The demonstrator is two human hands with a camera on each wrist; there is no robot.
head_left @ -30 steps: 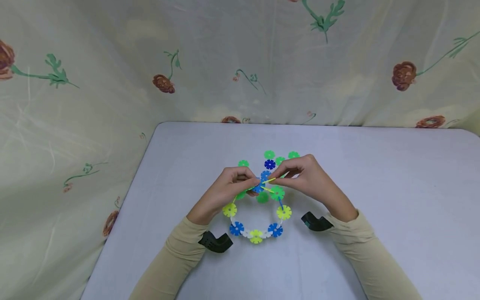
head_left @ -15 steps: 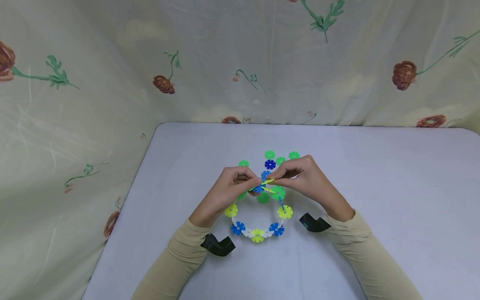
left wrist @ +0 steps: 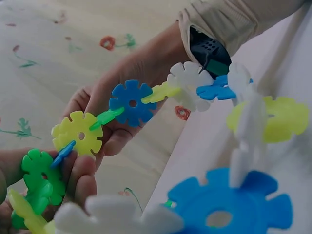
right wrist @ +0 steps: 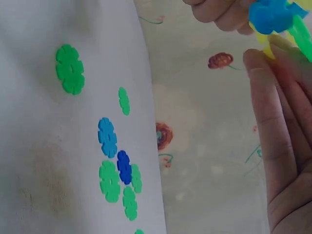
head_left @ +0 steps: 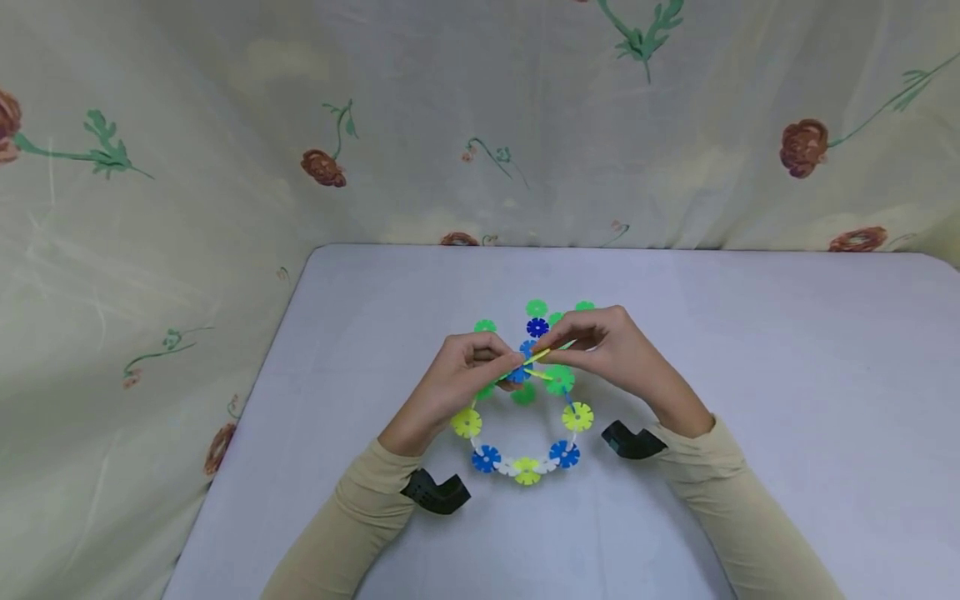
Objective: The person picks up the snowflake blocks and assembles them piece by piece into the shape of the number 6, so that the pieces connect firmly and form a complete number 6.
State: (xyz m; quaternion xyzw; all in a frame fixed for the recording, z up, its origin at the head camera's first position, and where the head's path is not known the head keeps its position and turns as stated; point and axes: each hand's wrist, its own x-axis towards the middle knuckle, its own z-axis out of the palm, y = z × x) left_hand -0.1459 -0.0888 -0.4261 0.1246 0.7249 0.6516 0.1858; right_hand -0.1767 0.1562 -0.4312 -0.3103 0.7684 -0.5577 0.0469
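Observation:
A ring-like chain of slotted, flower-shaped plastic discs in yellow, blue, white and green hangs below both hands; a yellow disc (head_left: pixel 527 472) is at its near end. My left hand (head_left: pixel 461 375) pinches a blue disc (head_left: pixel 519 372) at the far side of the chain. Between the thumb and forefinger of my right hand (head_left: pixel 607 342) is a yellow disc (head_left: pixel 537 356), seen edge-on against the blue one. Whether the two are slotted together I cannot tell. Up close in the left wrist view, the chain includes another blue disc (left wrist: pixel 132 103) and a green disc (left wrist: pixel 44 176).
Several loose discs lie on the white table (head_left: pixel 750 375) beyond the hands, among them a dark blue disc (head_left: pixel 537 327), a green disc (head_left: pixel 485 326) and a light blue disc (right wrist: pixel 107 137). A flowered cloth (head_left: pixel 405 100) hangs behind the table and along its left side.
The hanging chain has swung slightly right, its right side a little higher. The yellow disc in my right fingers has changed its tilt. Both hands stay at nearly the same place.

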